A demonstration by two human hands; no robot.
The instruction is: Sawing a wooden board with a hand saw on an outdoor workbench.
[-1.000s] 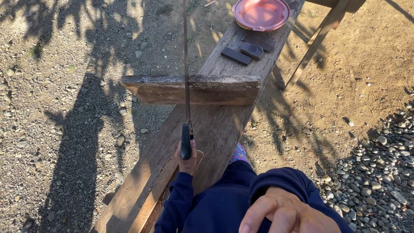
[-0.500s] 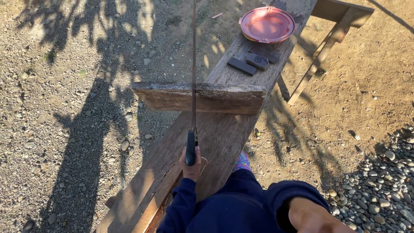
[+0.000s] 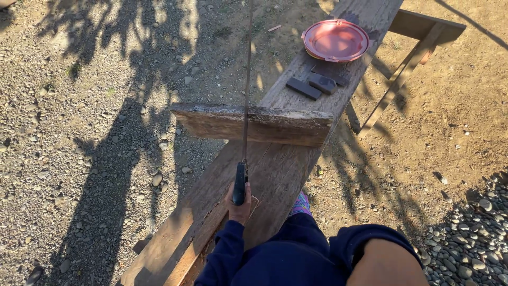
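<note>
Two dark blocks [image 3: 312,86] beside pink bowl [image 3: 335,40].

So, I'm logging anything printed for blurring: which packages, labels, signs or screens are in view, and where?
None: no package, label, sign or screen shows.
Nearest to it: round pink lidded container, far end of the wooden bench.
Three small dark flat blocks lie just before it, unmarked.
</note>
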